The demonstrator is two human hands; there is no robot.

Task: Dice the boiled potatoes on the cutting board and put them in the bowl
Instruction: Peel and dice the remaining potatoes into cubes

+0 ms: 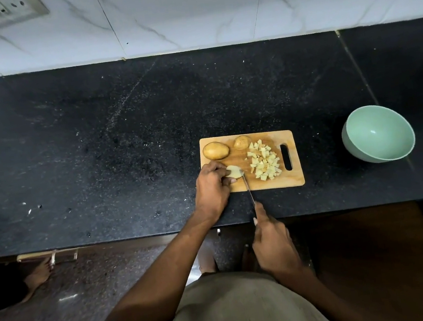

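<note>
A wooden cutting board [245,185] lies on the black counter. At its back left sit a whole potato [215,150] and a potato half [241,142]. A pile of pale potato dice [264,164] covers the board's right part. My left hand [212,187] holds a peeled potato piece [234,171] down on the board's front left. My right hand [272,243] grips a knife [249,191] by the handle, forefinger along its back; the thin blade reaches the right side of that piece. A mint-green bowl [377,134] stands empty to the right of the board.
The black granite counter [98,161] stretches wide to the left and behind the board, ending at a white marble-tiled wall with a socket plate [0,10]. The counter's front edge runs just under my right hand. A bare foot [37,277] stands on the floor at the left.
</note>
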